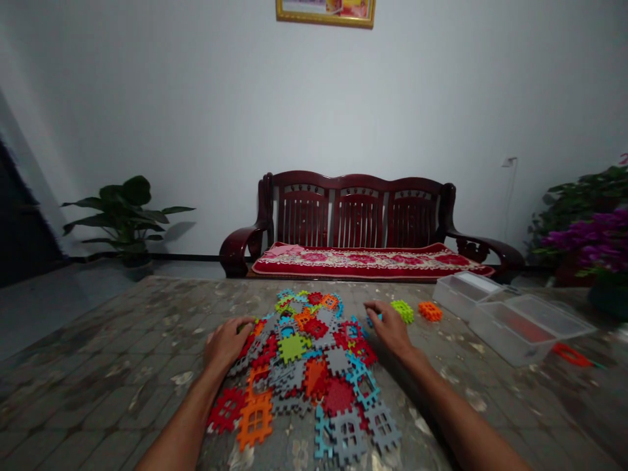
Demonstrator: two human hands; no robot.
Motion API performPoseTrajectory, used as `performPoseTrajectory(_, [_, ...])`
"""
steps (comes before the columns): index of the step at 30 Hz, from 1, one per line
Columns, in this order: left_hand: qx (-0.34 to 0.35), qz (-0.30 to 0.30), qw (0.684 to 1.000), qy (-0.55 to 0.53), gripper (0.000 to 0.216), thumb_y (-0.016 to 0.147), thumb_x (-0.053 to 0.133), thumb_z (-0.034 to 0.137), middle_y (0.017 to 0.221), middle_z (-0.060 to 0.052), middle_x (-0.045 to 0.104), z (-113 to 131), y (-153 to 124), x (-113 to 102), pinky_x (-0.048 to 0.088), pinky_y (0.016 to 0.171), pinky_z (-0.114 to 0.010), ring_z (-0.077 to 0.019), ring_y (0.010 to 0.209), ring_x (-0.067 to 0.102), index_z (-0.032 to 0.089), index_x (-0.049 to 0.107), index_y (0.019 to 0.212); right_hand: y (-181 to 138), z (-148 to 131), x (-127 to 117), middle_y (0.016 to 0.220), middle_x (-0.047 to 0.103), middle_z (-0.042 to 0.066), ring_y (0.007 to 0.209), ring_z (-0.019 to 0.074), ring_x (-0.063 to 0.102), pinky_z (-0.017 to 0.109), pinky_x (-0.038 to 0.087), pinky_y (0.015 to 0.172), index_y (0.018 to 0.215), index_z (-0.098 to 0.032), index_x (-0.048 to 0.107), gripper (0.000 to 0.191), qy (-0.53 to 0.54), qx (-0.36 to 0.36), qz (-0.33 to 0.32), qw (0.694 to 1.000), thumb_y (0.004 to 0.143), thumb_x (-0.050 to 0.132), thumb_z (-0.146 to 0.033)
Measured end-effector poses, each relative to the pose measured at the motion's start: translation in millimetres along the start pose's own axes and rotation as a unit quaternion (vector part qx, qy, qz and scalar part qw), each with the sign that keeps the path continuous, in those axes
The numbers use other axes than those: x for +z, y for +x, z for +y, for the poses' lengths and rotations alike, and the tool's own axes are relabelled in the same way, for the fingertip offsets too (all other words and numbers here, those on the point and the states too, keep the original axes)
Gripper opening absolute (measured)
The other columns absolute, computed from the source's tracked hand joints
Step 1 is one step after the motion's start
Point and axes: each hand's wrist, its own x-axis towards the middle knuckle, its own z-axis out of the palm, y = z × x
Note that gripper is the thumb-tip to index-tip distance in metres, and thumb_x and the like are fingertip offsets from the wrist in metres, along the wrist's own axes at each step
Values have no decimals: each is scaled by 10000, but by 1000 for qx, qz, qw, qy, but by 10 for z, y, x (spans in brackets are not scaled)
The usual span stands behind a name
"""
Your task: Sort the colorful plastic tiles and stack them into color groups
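tile pile [307, 366] | multicoloured, notched squares | heaped flat on table

- Pile of toothed plastic tiles [304, 366] on patterned table [98, 366]
- Left hand [226, 343] resting on pile's edge
- Right hand [390, 327] pinching blue tile [371, 320]
- Green tile [403, 310], orange tile [430, 311] beside clear boxes [510, 317]

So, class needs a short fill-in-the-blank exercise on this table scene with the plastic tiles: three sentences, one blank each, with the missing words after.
1. The left hand rests on the ____ edge of the pile of tiles.
2. Beyond the right hand lie two single tiles, a green tile and an ____ one.
3. Behind the table stands a dark wooden ____ with a red cushion.

Missing words: left; orange; bench
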Motion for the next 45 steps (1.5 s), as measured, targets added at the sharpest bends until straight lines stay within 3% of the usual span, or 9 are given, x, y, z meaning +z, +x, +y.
performPoseTrajectory(7, [13,-9,1000,-5,361,970,498,359,1328,-47,735,14,-18,3,450,1048,-395,-267,1232,645,285,788,1171,186,-913,379,1253,738,52,1198,242,609,357,424,1044,1260,-239,715,379,-19,-148,-174,973,911,571,-268])
performPoseTrajectory(10, [12,-13,1000,-11,365,976,488,353,1348,-51,724,19,-25,1,431,1065,-417,-270,1238,637,284,782,1180,265,-1175,475,1149,761,66,1120,258,634,347,426,973,1153,-228,745,310,-98,-179,-236,950,886,601,-289])
performPoseTrajectory(16, [7,-8,1000,-11,353,967,506,354,1312,-57,740,35,-33,-7,434,1056,-405,-269,1234,637,275,786,1166,322,-1304,514,1080,762,86,1025,254,641,326,415,899,1111,-203,744,288,-148,-202,-255,934,889,619,-339])
performPoseTrajectory(22, [9,3,1000,-22,336,952,522,350,1289,-39,754,3,-16,27,450,1028,-378,-255,1207,652,288,795,1138,346,-1242,515,940,764,34,936,215,640,291,428,830,1007,-224,791,225,-63,-163,-232,957,797,735,-280])
performPoseTrajectory(25, [10,6,1000,-16,335,947,526,348,1278,-42,759,0,-14,32,452,1031,-382,-258,1197,660,288,796,1136,328,-1184,541,877,760,8,859,188,650,259,445,750,882,-224,785,131,36,-104,-198,974,756,755,-244])
performPoseTrajectory(29, [10,0,1000,-11,352,958,505,347,1305,-47,747,-1,-9,29,450,1037,-389,-262,1214,655,283,791,1154,258,-985,438,809,751,9,768,176,658,261,481,713,818,-210,753,82,183,-77,-127,972,771,696,-247])
performPoseTrajectory(36, [18,5,1000,-8,358,957,495,356,1286,-44,756,-22,2,32,464,1023,-386,-267,1200,666,292,795,1141,-38,-78,-53,938,747,76,863,240,685,375,547,802,799,-221,723,184,186,-61,87,977,762,629,-375])
performPoseTrajectory(41, [16,-4,1000,-5,373,957,479,375,1298,-40,751,-52,32,50,468,1026,-383,-269,1212,663,300,793,1142,-354,502,-183,1108,732,108,1094,285,673,455,521,990,826,-220,716,190,115,-13,77,990,684,601,-272])
performPoseTrajectory(45, [21,-12,1000,-7,406,968,445,367,1326,-55,735,-68,48,58,455,1051,-390,-268,1236,648,281,781,1178,-504,650,-236,1246,702,118,1218,292,624,462,436,1115,1045,-193,729,481,6,35,16,999,589,578,-159])
